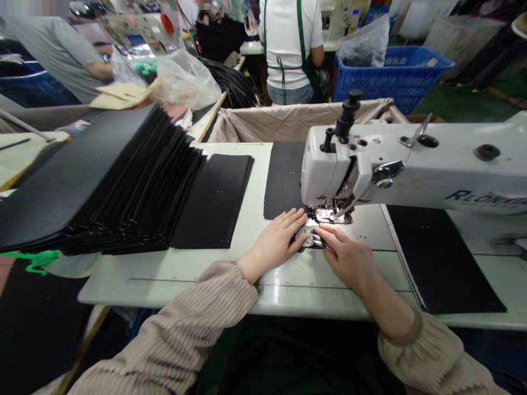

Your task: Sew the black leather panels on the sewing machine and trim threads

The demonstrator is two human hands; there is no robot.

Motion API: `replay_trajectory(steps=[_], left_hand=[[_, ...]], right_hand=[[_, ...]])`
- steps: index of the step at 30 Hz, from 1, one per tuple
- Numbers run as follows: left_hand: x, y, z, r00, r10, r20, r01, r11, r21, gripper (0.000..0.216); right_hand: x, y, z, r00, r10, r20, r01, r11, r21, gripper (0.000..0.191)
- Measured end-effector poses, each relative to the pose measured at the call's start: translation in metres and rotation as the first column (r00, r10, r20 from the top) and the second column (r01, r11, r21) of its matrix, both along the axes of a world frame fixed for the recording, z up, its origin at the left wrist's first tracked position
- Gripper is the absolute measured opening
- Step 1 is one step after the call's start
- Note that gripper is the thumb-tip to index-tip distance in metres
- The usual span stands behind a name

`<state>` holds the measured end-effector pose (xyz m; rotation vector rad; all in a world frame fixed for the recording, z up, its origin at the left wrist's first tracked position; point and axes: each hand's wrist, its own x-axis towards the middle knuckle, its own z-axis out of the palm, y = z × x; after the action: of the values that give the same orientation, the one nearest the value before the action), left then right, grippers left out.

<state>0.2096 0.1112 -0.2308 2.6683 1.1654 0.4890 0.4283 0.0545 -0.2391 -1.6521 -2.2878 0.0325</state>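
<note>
My left hand (282,236) lies flat beside the presser foot (331,215) of a white sewing machine (354,164), fingers stretched out and close together. Its fingertips touch the near edge of a black panel (284,181), which reaches behind the machine head. My right hand (346,255) is closed just in front of the presser foot. From its fingers show silver blades and a bit of purple handle, which look like thread snips (317,240). The needle tip is hard to make out behind the fingers and metal parts.
On the left stand a tall stack of black panels (82,164) and a lower stack (212,203). More black panels (444,258) lie right of the machine. Behind the table (164,282) are a cloth-lined bin (263,123), a blue crate (391,77) and two people.
</note>
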Motion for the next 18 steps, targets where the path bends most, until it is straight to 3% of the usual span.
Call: replay_trajectory(steps=[18], left_hand=[[0.0045, 0.0001, -0.0008, 1.000, 0.015, 0.002, -0.015, 0.998, 0.061, 0.051]], right_hand=[[-0.0013, 0.0005, 0.0002, 1.000, 0.001, -0.022, 0.000, 1.000, 0.012, 0.046]])
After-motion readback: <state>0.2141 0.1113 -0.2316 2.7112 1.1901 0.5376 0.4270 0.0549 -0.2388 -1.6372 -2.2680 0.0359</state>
